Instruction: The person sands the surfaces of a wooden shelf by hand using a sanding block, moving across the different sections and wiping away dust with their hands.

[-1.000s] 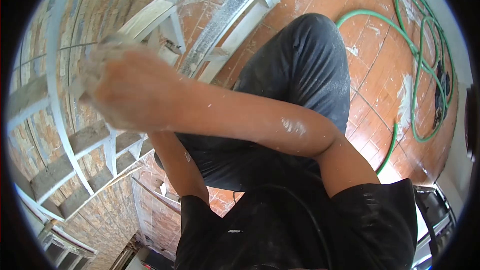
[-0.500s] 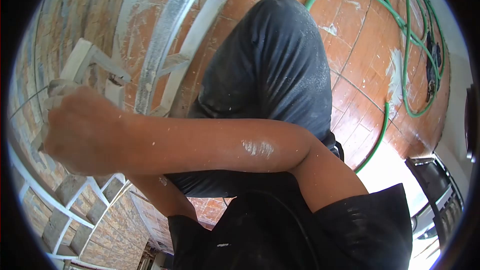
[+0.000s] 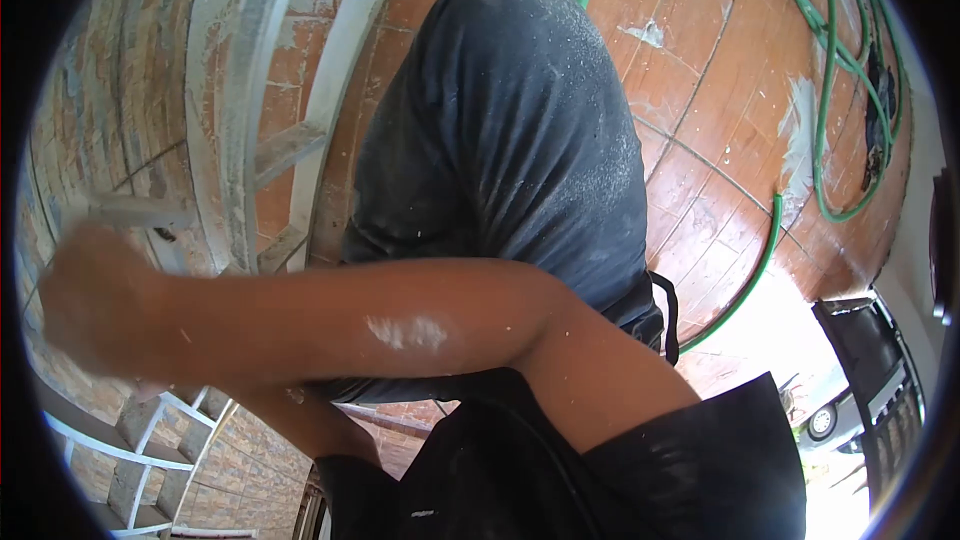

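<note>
My right hand (image 3: pixel 100 305) is at the far left of the head view, blurred, at the end of a forearm that crosses my body. It looks curled into a fist with its back toward me. Whatever lies in its fingers is hidden. My left forearm (image 3: pixel 300 420) runs up behind the right one, and the left hand is almost wholly covered by it. Just beyond the right hand is a pale, blurred bar-like piece (image 3: pixel 135 212). A white, ladder-like frame (image 3: pixel 325 110) with crossbars and dusty grey patches stands between my knee and the wall.
My bent leg (image 3: pixel 500 120) in dusty dark trousers fills the middle. A green hose (image 3: pixel 825 90) coils on the orange tiled floor (image 3: pixel 700 110). Stone-patterned cladding (image 3: pixel 110 70) covers the left side. Another white frame (image 3: pixel 130 455) is at lower left. A car (image 3: pixel 835 420) shows through the doorway.
My right hand and forearm have shifted left and slightly down in the view. The knee and the ladder-like frame also sit further left, as the camera has turned.
</note>
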